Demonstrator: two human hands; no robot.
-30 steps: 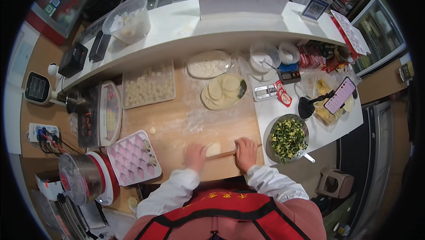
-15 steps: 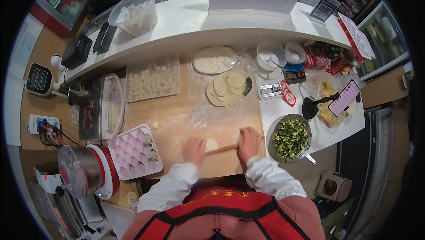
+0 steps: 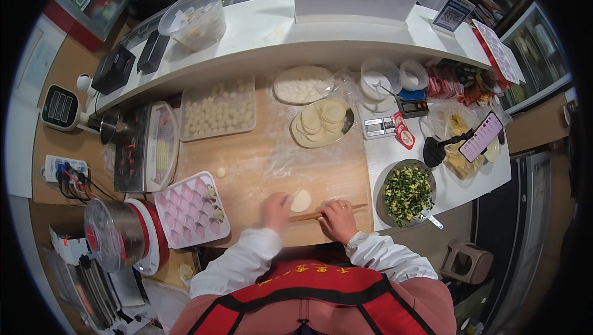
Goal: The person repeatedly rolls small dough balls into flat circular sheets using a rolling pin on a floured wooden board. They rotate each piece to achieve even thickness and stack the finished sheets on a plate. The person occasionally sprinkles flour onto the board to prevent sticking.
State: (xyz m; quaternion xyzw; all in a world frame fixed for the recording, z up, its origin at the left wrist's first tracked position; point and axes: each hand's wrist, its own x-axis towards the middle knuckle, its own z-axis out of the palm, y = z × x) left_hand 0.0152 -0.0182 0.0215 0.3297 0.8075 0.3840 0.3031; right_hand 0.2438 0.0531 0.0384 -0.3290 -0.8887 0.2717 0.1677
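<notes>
A thin round dough wrapper lies on the floured wooden board. My left hand, blurred by motion, is closed at the wrapper's left edge. Just below the wrapper is a slim wooden rolling pin, its right end pointing toward the board's right side. My right hand lies over the pin with its fingers bent around it. A small dough ball sits to the left on the board. Farther off, an oval plate carries a pile of rolled wrappers.
Dough balls fill a clear tray beside a plate of flour. A pink-celled dumpling tray stands left. On the right are a bowl of chopped greens, a kitchen scale and a phone on a stand.
The wrapper now shows more fully above the pin. My right hand has shifted left along the pin, baring its right end. The left hand remains near the wrapper.
</notes>
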